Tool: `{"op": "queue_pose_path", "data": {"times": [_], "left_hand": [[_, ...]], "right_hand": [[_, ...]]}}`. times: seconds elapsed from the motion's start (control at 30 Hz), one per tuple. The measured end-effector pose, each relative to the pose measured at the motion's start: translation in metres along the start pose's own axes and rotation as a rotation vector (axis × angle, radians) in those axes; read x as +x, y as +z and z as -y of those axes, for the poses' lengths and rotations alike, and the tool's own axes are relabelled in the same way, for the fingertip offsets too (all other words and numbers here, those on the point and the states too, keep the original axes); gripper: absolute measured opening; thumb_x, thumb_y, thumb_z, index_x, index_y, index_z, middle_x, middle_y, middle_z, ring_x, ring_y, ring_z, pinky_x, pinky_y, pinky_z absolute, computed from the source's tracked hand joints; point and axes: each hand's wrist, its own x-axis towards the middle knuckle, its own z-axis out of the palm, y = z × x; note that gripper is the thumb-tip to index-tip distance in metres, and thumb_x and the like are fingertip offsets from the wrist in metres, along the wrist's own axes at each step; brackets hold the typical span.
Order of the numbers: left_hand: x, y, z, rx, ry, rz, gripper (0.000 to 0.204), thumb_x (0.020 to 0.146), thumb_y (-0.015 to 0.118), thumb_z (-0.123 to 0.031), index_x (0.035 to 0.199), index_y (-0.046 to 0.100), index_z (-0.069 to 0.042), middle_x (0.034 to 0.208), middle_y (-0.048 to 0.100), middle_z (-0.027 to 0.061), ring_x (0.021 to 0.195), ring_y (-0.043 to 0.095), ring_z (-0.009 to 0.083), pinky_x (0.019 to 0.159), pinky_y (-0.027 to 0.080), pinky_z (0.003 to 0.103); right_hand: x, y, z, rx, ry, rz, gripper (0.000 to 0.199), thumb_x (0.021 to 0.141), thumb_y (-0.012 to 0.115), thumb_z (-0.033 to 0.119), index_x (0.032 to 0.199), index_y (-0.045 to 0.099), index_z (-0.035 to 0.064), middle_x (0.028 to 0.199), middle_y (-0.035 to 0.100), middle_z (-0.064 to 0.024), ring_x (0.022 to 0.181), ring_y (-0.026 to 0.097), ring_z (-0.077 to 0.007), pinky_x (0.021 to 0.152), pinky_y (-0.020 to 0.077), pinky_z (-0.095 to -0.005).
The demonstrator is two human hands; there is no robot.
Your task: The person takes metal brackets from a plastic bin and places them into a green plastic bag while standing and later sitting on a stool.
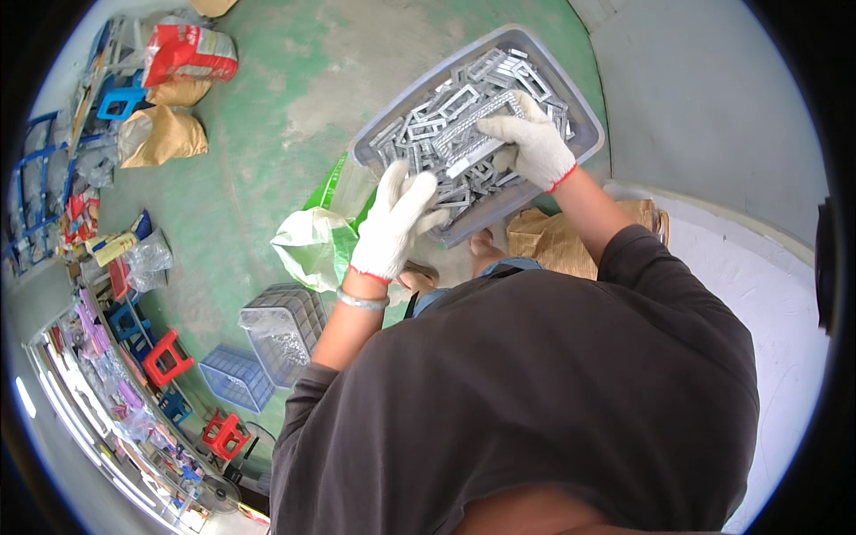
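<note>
Head view showed a worn green floor (285, 134), with a grey wall (704, 98) at the right and a brown sack (169, 138) at the far left. Before the person was a grey tub (481, 217), filled with small metal frames (459, 189). Above them, the gloved right hand (535, 150) grasped a longer silver frame (465, 127); the left hand (392, 221) was released, its fingers spread beside the tub. A blue crate (236, 379) stood lower left.

On green floor (267, 134), a blue crate (234, 373) is just beside a grey crate (308, 319) w/ clear plastic (275, 328) inside. Red stool (159, 349) stands at L.; brown sack (165, 136) is nr red-white bag (189, 55).
</note>
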Motion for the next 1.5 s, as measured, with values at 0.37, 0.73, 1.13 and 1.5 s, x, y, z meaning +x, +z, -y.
{"op": "queue_pose_path", "data": {"times": [0.37,0.73,1.13,1.5], "left_hand": [[-0.079,0.007,-0.072,0.582,0.76,0.087,0.053,0.087,0.07,-0.004,0.135,0.049,0.0,0.133,0.057,0.0126,0.121,0.056,0.0208,0.102,0.046,0.034],[-0.123,-0.014,-0.09,0.343,0.842,-0.04,0.051,0.084,0.071,0.0,0.131,0.05,0.003,0.121,0.061,0.0153,0.114,0.06,0.0219,0.096,0.051,0.035],[-0.131,-0.032,-0.102,0.192,0.799,-0.01,0.053,0.087,0.058,0.002,0.138,0.042,0.002,0.124,0.058,0.0183,0.114,0.059,0.027,0.097,0.051,0.038],[-0.126,-0.041,-0.106,-0.425,0.507,0.521,0.051,0.087,0.051,0.004,0.138,0.043,0.005,0.132,0.053,0.0234,0.121,0.057,0.0319,0.097,0.052,0.038]], "right_hand": [[-0.055,0.096,0.029,0.003,-0.305,0.566,0.053,0.078,0.068,-0.004,0.126,0.047,0.0027,0.118,0.061,-0.0122,0.111,0.061,-0.0225,0.088,0.0545,-0.0359],[-0.076,0.139,0.043,-0.444,-0.612,0.587,0.056,0.084,0.065,-0.006,0.138,0.05,0.0008,0.133,0.057,-0.0094,0.125,0.055,-0.0187,0.092,0.0525,-0.0281],[-0.099,0.155,0.072,-0.501,-0.353,0.737,0.051,0.081,0.074,0.008,0.129,0.058,0.0037,0.115,0.067,-0.0077,0.1,0.064,-0.0128,0.076,0.0558,-0.0273],[-0.081,0.145,0.06,0.063,-0.021,0.552,0.034,0.088,0.064,0.012,0.119,0.062,0.0007,0.09,0.068,-0.0084,0.056,0.06,-0.0132,0.04,0.0445,-0.0231]]}}
